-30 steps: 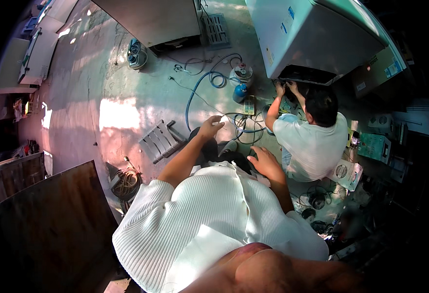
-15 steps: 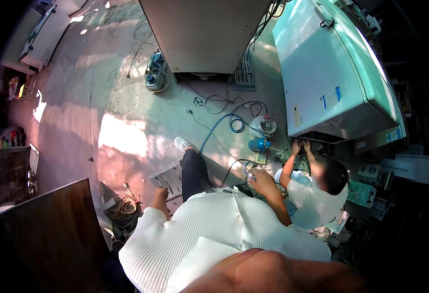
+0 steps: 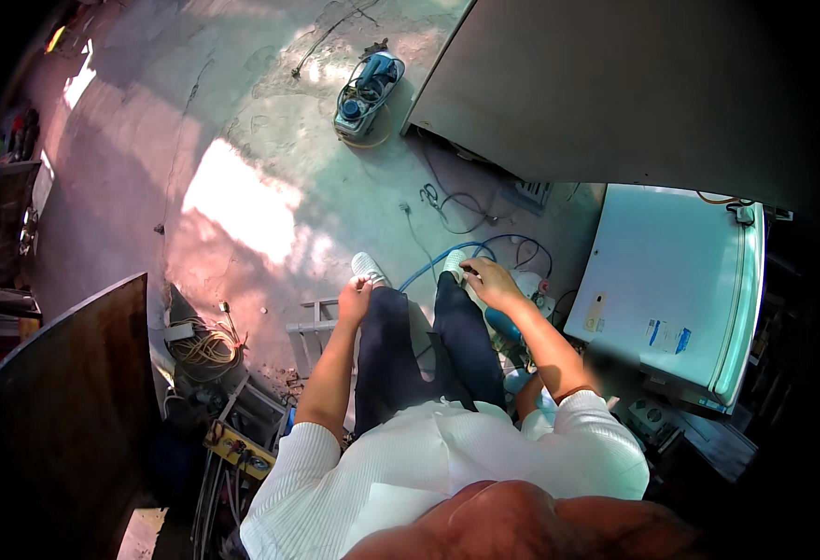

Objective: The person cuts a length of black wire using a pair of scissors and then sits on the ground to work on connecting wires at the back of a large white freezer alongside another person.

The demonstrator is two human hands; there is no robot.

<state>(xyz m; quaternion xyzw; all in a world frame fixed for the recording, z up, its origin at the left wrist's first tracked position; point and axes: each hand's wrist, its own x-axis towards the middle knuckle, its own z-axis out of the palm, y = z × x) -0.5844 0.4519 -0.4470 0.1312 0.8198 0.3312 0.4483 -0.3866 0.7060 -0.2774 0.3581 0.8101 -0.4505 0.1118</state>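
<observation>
Walking or shifting stance, by the look of it; no tool work evident. Left hand (image 3: pixel 355 301) loosely curled, right hand (image 3: pixel 490 283) bent-fingered; can't tell whether either grips anything. Grey slatted stool (image 3: pixel 311 327), centre-left, nearest the left; blue hose (image 3: pixel 417 274), mid-frame, near the right. Reaching either would call for stooping. Since the earlier frame: both shoes (image 3: pixel 369 269) visible, left hand farther forward.

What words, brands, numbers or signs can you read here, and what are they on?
None can be read.
Blue-and-white label on the white appliance: printing too small and blurred to read.
Pale yellowish label on the same appliance: too small to read.
No other text can be made out.
</observation>
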